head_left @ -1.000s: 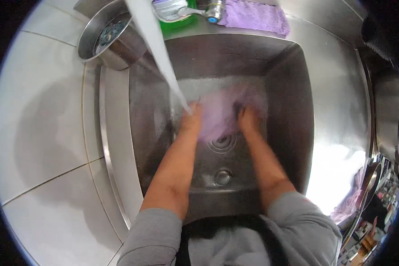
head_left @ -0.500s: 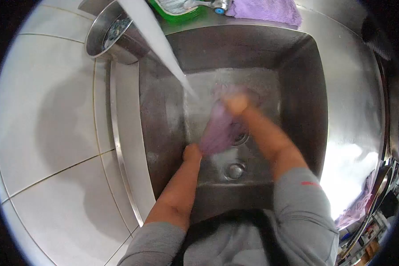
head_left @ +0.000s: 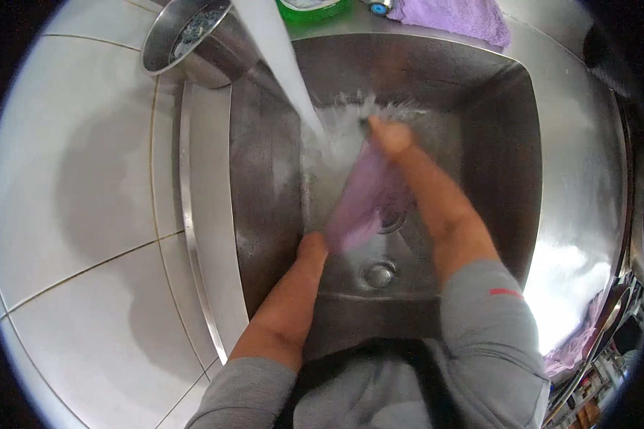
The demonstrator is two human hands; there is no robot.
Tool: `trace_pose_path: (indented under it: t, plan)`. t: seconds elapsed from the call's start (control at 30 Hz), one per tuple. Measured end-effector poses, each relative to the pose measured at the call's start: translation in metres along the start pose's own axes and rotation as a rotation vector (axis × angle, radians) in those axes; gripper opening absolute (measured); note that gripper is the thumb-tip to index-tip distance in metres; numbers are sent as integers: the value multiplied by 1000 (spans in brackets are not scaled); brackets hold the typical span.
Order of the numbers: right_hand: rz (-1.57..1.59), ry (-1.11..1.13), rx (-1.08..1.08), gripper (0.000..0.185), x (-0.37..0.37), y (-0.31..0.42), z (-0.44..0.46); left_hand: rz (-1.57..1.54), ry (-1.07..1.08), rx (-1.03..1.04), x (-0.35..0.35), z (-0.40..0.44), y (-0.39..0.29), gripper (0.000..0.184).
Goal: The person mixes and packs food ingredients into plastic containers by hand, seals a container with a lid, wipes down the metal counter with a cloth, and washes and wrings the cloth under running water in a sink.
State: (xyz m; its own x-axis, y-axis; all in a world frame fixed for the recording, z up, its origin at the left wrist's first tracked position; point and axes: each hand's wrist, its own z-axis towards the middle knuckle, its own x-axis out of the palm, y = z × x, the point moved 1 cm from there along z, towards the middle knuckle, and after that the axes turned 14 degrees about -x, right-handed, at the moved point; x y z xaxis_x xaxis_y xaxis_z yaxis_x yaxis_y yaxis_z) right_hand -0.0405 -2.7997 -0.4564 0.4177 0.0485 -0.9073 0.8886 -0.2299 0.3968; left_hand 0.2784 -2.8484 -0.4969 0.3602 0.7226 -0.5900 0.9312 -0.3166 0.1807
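A wet purple cloth (head_left: 372,193) hangs stretched between my two hands, inside a deep metal sink (head_left: 497,143). My left hand (head_left: 312,247) is closed on its near lower corner, close to the sink's left wall. Higher up and farther away, my right hand (head_left: 393,137) grips the other end. A small dark patch shows by the right fingertips; I cannot make out what it is. Beside that hand a thick stream of water (head_left: 282,61) falls from above and splashes on the sink floor.
A metal pot (head_left: 218,61) with greyish contents stands at the sink's back left corner. Behind the sink are a green container (head_left: 311,11) and a folded purple cloth (head_left: 461,25). Another purple cloth (head_left: 578,343) lies at the right counter edge. White tiles (head_left: 71,236) cover the left.
My right hand has moved slightly farther from me, pulling the cloth straighter. Water now splashes up near it. My left hand stays nearly in place, and the whole view has shifted a little.
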Motion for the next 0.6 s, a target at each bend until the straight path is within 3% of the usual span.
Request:
trace_pose_path:
  t: [0.07, 0.13, 0.2, 0.27, 0.33, 0.37, 0.4, 0.5, 0.6]
  plan:
    - [-50, -58, 84, 22, -4, -14, 1, -8, -73, 90, -5, -6, -4, 26]
    - [73, -24, -81, 28, 21, 66, -26, 61, 86, 67, -24, -23, -8, 26]
    - [-81, 67, -146, 31, 71, 113, -35, -14, 4, 58, -1, 2, -2, 25]
    - [346, 152, -115, 36, 61, 121, -49, -64, -66, 34, -2, 2, 0, 25]
    - [586, 116, 236, 35, 69, 89, -38, 11, 166, -5, -34, -32, -11, 26]
    - [17, 42, -113, 16, 31, 54, -30, 14, 167, -5, -32, -35, -10, 26]
    - [-34, -94, -35, 13, 2, 26, -19, 71, 99, 38, -33, -36, -12, 26]
    - [18, -147, 149, 14, -3, 3, -11, 110, 16, 48, -36, -35, -14, 24]
    - [84, -55, -52, 21, 58, 119, -53, 28, 1, 47, -16, -15, -5, 23]
